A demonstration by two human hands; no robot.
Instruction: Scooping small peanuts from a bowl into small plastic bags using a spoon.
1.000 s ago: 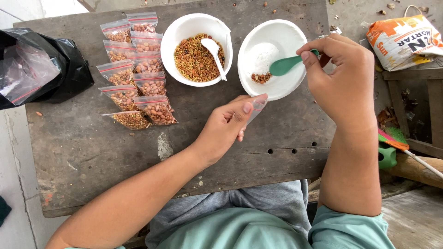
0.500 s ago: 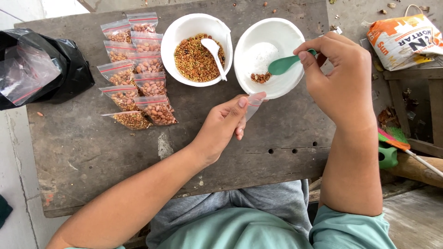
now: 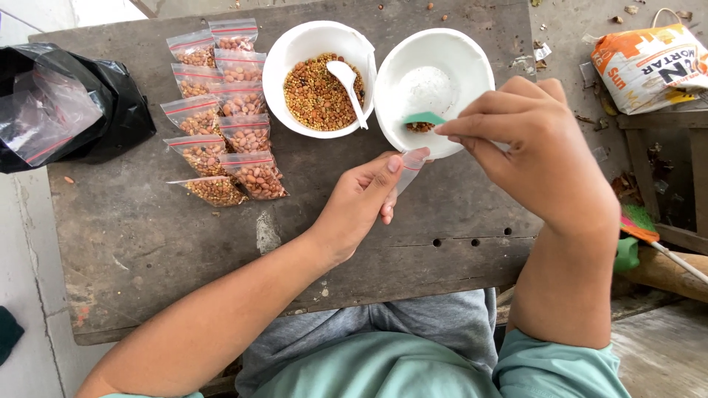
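My right hand (image 3: 527,158) grips a green spoon (image 3: 422,118) and dips its bowl into the last few peanuts (image 3: 421,127) in a white bowl (image 3: 457,55) that is otherwise nearly bare. My left hand (image 3: 361,203) pinches a small clear zip bag (image 3: 410,166) just below that bowl's near rim. To the left, a second white bowl (image 3: 306,37) holds mixed nuts and beans (image 3: 313,92) with a white spoon (image 3: 346,81) resting in it.
Several filled zip bags of nuts (image 3: 221,110) lie in rows on the worn wooden table (image 3: 169,228). A black plastic bag with empty zip bags (image 3: 63,103) sits at the left edge. An orange-and-white sack (image 3: 649,63) and a broom (image 3: 649,239) lie to the right.
My right hand has turned and lowered, bringing the green spoon down from above the bowl into the peanuts. My left hand with the clear bag has stayed nearly still.
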